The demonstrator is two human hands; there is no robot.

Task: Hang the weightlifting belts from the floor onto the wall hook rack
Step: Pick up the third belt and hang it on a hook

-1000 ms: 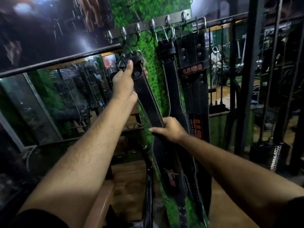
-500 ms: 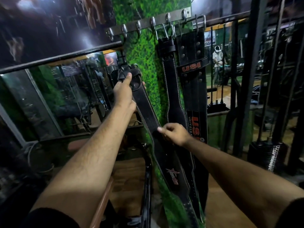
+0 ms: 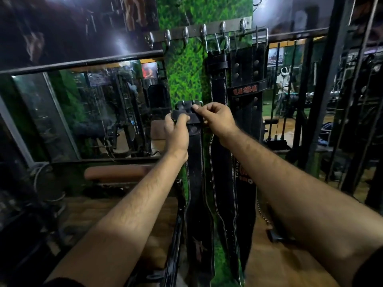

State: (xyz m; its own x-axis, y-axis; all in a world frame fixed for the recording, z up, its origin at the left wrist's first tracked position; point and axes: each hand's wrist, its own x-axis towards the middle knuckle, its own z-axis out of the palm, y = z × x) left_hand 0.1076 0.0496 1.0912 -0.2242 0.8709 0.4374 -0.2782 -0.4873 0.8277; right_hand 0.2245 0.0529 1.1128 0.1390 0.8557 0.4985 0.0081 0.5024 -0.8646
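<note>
A metal hook rack (image 3: 199,32) is fixed high on a green grass-patterned wall panel. Two black belts hang from its right hooks: a stitched one (image 3: 219,141) and one marked USI (image 3: 246,90). I hold a third black belt (image 3: 195,183) in front of the panel, well below the rack, and it hangs down straight. My left hand (image 3: 178,129) grips its buckle end from the left. My right hand (image 3: 215,118) pinches the top of the same buckle end. The left hooks of the rack are bare.
A mirror (image 3: 93,112) covers the wall to the left, with a padded brown bench (image 3: 116,172) below it. Black machine frames (image 3: 331,100) stand to the right. A chain (image 3: 262,214) and handle lie on the wooden floor.
The belt's buckle end has come down from near the left hooks to chest height. My right hand left the belt's middle and rose to pinch the buckle end.
</note>
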